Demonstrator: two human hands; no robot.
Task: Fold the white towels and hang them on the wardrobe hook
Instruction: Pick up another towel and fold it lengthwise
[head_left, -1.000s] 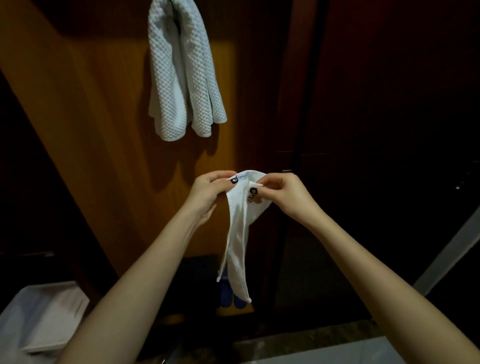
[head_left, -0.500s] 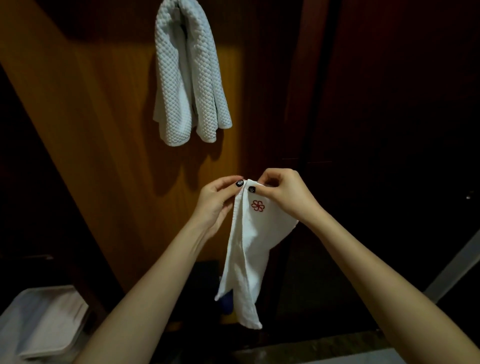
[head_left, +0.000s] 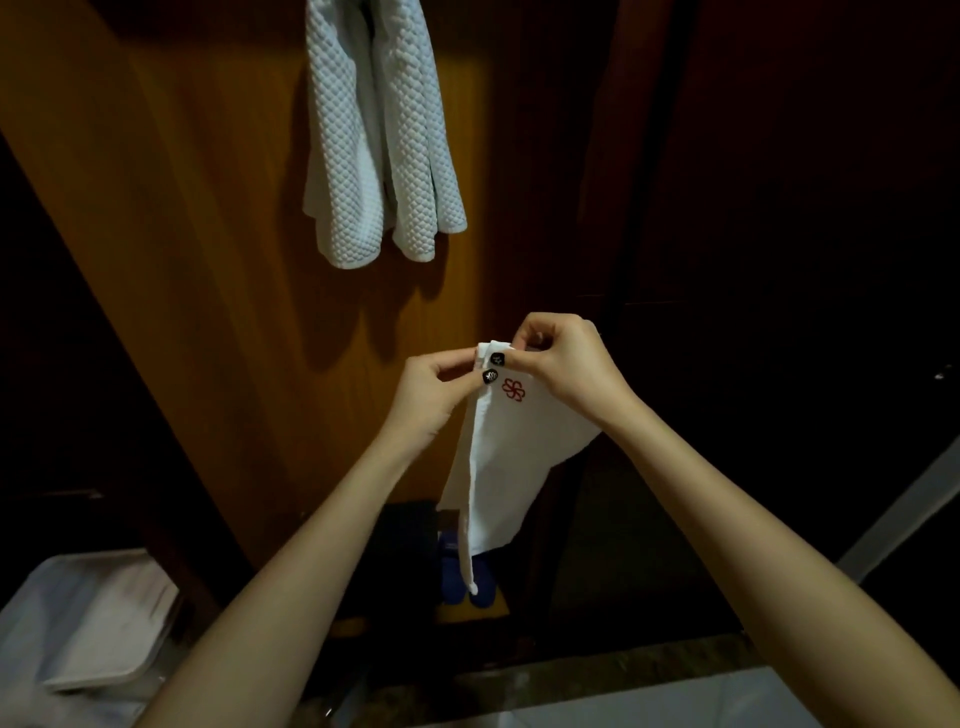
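We see both hands meeting at the top corner of a smooth white towel (head_left: 514, 457), the left hand (head_left: 431, 395) and right hand (head_left: 566, 364) each pinching its upper edge with thumb and fingertips. A red flower emblem (head_left: 514, 389) sits just below the thumbs, and the cloth hangs down folded lengthwise. Above, a waffle-textured white towel (head_left: 374, 145) hangs doubled against the wooden wardrobe panel (head_left: 208, 260). Low down we make out blue slippers (head_left: 467, 577) behind the cloth and pale folded linen (head_left: 93, 618) at lower left.
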